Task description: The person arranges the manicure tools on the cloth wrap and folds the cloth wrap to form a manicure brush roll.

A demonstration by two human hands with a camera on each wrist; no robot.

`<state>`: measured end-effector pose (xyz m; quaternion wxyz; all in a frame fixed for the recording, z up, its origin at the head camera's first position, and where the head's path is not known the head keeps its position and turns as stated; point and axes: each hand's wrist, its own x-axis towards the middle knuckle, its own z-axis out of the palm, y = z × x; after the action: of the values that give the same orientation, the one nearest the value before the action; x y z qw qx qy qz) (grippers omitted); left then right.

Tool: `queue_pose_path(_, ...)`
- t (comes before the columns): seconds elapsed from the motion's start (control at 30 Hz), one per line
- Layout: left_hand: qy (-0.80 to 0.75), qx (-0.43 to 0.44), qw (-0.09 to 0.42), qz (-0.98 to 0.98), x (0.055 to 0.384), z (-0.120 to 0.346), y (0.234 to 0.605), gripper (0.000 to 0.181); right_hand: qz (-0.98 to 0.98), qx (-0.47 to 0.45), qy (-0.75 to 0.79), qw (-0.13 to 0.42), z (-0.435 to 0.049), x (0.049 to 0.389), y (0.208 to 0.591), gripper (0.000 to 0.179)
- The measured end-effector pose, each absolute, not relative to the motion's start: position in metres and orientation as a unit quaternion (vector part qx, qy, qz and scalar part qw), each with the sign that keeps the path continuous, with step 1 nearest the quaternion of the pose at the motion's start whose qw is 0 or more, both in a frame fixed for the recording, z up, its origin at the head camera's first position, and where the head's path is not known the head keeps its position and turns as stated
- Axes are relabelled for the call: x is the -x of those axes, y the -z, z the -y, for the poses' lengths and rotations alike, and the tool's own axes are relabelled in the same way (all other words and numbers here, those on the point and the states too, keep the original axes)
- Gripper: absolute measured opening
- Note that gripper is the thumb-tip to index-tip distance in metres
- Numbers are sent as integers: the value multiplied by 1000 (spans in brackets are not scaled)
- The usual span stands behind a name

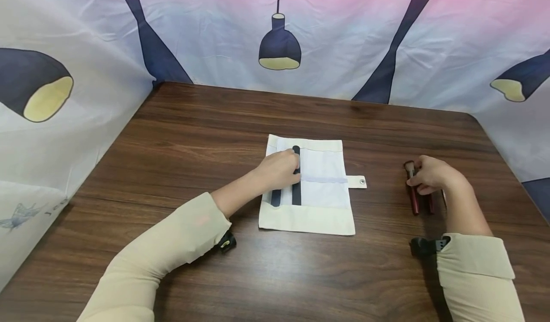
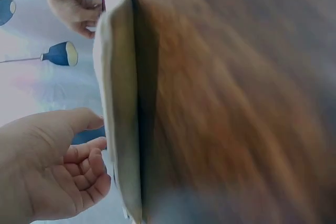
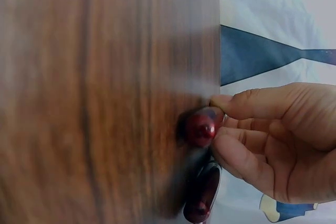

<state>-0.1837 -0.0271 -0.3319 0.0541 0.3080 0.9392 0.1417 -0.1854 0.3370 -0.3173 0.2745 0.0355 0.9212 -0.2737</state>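
An off-white fabric pouch (image 1: 307,222) lies unfolded, with white inner pockets. A flat black strip with a rounded end (image 1: 296,195) stands lengthwise in it, its lower end at the bottom pocket. My left hand (image 1: 278,169) pinches this strip, thumb and index finger at its upper half. A second dark strip (image 1: 276,198) is partly hidden under that hand. On the right, my right hand (image 1: 434,175) pinches a makeup brush (image 1: 414,202) with a dark red handle between thumb and fingers. In the right wrist view the red handle end (image 3: 201,129) points at the camera, low over the wood.
Close beside the held brush lies another dark red handle (image 1: 431,205), with a thin item to its right. The pouch's snap tab (image 1: 356,182) sticks out to the right. Brown wooden table (image 1: 326,279) surrounds everything, with a printed cloth backdrop (image 1: 223,40) behind.
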Motion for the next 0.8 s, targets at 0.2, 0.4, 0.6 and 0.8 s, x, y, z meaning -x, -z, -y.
queue_pose_path(0.2,-178,-313,74,-930,185,14,337,7,-922,-57,268,272,-335,187,319,75)
queue_pose_path(0.4,-192,-309,104,-926,190,11,340,27,-930,-43,252,263,-329,187,318,63)
queue_pose_path(0.6,-197,-306,108,-925,192,12,343,16,-945,-35,222,239,-315,190,315,22)
queue_pose_path(0.8,-199,-309,110,-924,193,12,345,10,-944,-33,264,193,-304,197,316,39)
